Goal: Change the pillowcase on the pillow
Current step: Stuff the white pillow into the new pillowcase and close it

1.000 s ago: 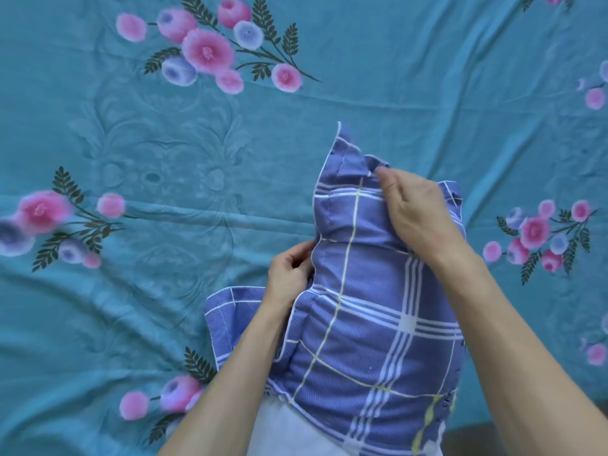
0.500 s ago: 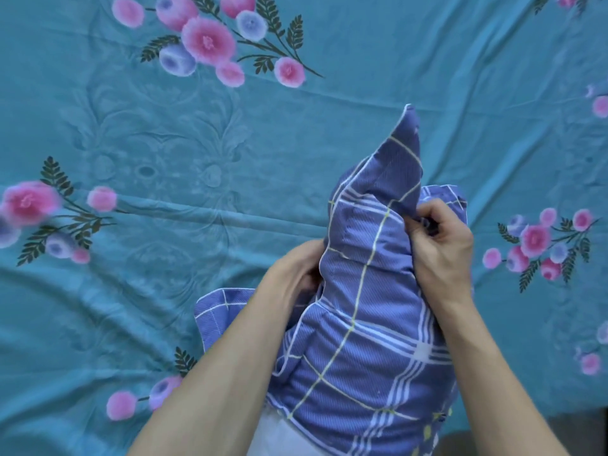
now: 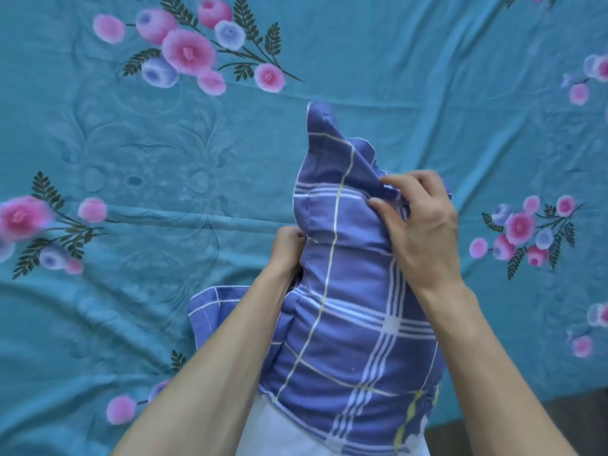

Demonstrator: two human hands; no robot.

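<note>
Blue plaid cloth, the pillowcase (image 3: pixel 342 324), stands bunched and upright over a teal bedsheet (image 3: pixel 394 60) printed with pink and lilac flowers, its loose top corner poking up and a white pillow (image 3: pixel 263 432) showing at its lower edge. Against the pillowcase's left seam the left hand (image 3: pixel 286 248) curls its fingers round the fabric edge. On the pillowcase's upper right the right hand (image 3: pixel 424 225) pinches a fold between thumb and bent fingers.

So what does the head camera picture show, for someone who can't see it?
Two hands work a blue checked pillowcase held above a teal flowered bedsheet. The right hand pinches its upper folds; the left hand grips its left edge.
</note>
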